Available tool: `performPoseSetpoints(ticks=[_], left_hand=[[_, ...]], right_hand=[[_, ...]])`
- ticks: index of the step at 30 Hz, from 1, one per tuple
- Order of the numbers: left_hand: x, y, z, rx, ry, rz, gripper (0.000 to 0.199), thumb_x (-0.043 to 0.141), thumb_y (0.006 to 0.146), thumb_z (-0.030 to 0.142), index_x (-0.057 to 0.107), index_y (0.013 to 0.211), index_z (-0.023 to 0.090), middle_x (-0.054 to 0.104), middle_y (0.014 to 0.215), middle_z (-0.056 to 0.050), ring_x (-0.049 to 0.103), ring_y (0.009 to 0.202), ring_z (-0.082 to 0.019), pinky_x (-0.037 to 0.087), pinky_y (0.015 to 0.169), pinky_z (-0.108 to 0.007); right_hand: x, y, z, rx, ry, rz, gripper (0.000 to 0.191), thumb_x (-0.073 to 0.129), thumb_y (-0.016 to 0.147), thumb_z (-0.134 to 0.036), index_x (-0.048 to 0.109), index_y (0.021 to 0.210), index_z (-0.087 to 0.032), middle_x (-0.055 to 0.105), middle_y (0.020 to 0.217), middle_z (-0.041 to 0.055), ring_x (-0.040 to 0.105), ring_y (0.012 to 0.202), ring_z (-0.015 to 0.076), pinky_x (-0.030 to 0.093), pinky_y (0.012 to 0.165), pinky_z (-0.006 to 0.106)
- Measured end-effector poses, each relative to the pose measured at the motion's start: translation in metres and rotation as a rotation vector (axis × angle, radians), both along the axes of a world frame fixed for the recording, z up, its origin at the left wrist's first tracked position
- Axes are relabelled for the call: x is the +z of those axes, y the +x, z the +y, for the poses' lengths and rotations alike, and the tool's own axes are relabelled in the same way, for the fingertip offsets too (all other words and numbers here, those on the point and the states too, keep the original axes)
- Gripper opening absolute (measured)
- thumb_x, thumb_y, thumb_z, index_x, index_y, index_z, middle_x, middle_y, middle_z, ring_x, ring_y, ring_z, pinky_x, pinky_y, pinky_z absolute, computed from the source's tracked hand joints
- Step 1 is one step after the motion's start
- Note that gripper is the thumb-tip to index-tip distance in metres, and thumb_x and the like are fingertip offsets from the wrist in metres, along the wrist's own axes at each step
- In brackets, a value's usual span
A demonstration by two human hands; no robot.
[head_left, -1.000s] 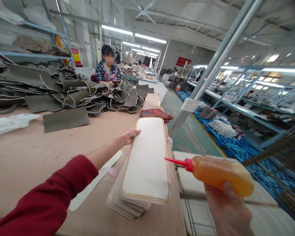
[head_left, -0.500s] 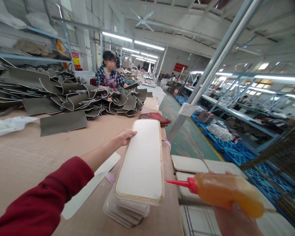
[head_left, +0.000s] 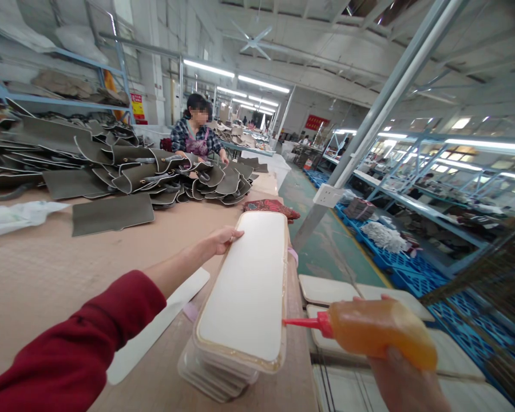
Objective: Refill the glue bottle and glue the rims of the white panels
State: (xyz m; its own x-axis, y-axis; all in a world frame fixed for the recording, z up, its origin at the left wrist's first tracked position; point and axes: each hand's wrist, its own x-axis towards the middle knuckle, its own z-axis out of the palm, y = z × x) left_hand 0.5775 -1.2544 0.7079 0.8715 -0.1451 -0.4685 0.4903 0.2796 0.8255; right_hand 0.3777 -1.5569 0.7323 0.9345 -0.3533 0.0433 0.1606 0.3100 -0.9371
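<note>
My left hand (head_left: 224, 239) pinches the upper left edge of a white rounded panel (head_left: 244, 286), thumb on its face. Amber glue lines the panel's border. Under it sits a stack of similar panels (head_left: 217, 375) near the table's right edge. In my right hand (head_left: 399, 366) lies a squeeze bottle (head_left: 377, 329) of amber glue, fingers wrapped round it. Its red nozzle (head_left: 302, 323) points left, with the tip at the panel's right edge. Part of the right hand is hidden behind the bottle.
A long white strip (head_left: 163, 320) lies on the brown table (head_left: 34, 286). Grey-green pieces (head_left: 154, 171) are heaped at the back, where a person (head_left: 195, 134) works. More white panels (head_left: 330, 289) lie lower right of the table. A slanted post (head_left: 360, 126) carries a socket box (head_left: 327, 195).
The bottle has moved left, bringing its nozzle tip to the panel's right edge. The held panel sits slightly lower in view. The person opposite has raised their head and reaches forward.
</note>
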Motion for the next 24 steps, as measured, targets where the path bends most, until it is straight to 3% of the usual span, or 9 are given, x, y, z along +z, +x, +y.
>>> performPoseSetpoints(ticks=[3, 8, 13, 15, 19, 24], left_hand=[[0.001, 0.0, 0.001, 0.006, -0.004, 0.013, 0.011, 0.067, 0.073, 0.011, 0.059, 0.08, 0.013, 0.067, 0.066, -0.004, 0.062, 0.054, -0.016, 0.054, 0.058, -0.027], [0.0, 0.0, 0.004, 0.0, -0.014, 0.048, 0.003, 0.061, 0.077, 0.011, 0.059, 0.078, 0.012, 0.067, 0.065, -0.004, 0.062, 0.054, -0.016, 0.055, 0.06, -0.028], [-0.002, 0.002, 0.006, 0.002, -0.021, 0.075, 0.008, 0.066, 0.075, 0.012, 0.059, 0.078, 0.013, 0.066, 0.064, -0.003, 0.062, 0.053, -0.016, 0.055, 0.062, -0.027], [-0.003, 0.002, 0.007, 0.007, -0.02, 0.08, 0.005, 0.063, 0.077, 0.012, 0.059, 0.079, 0.013, 0.066, 0.064, -0.004, 0.062, 0.053, -0.015, 0.055, 0.061, -0.027], [-0.002, 0.003, 0.008, 0.013, -0.021, 0.089, 0.004, 0.058, 0.08, 0.011, 0.059, 0.084, 0.012, 0.066, 0.064, -0.004, 0.062, 0.054, -0.016, 0.055, 0.06, -0.027], [-0.003, 0.005, 0.01, 0.023, -0.023, 0.107, 0.007, 0.057, 0.081, 0.011, 0.059, 0.088, 0.01, 0.066, 0.063, -0.005, 0.063, 0.053, -0.017, 0.055, 0.058, -0.027]], right_hand=[[-0.002, -0.001, -0.002, 0.014, -0.007, -0.004, 0.074, 0.075, 0.064, -0.033, 0.044, 0.131, -0.03, 0.061, 0.123, 0.0025, 0.06, 0.105, 0.0217, 0.049, 0.09, 0.031], [-0.003, 0.0, -0.003, 0.036, -0.004, -0.032, 0.077, 0.075, 0.061, -0.033, 0.044, 0.131, -0.027, 0.061, 0.12, 0.0094, 0.064, 0.096, 0.0288, 0.052, 0.083, 0.044], [-0.002, -0.002, -0.001, 0.026, 0.012, -0.048, 0.075, 0.078, 0.056, -0.031, 0.049, 0.126, -0.029, 0.066, 0.112, 0.0042, 0.066, 0.086, 0.0252, 0.055, 0.074, 0.036], [-0.003, -0.002, -0.002, 0.017, -0.006, -0.047, 0.076, 0.078, 0.055, -0.032, 0.049, 0.125, -0.029, 0.065, 0.113, 0.0042, 0.065, 0.09, 0.025, 0.054, 0.075, 0.035], [-0.005, -0.003, -0.002, 0.002, -0.03, -0.046, 0.081, 0.078, 0.054, -0.036, 0.045, 0.128, -0.03, 0.063, 0.117, 0.0067, 0.063, 0.097, 0.0291, 0.052, 0.08, 0.042], [0.006, -0.008, 0.01, 0.003, -0.018, 0.002, 0.083, 0.079, 0.053, -0.041, 0.045, 0.128, -0.028, 0.058, 0.125, 0.0096, 0.061, 0.102, 0.0307, 0.051, 0.082, 0.042]])
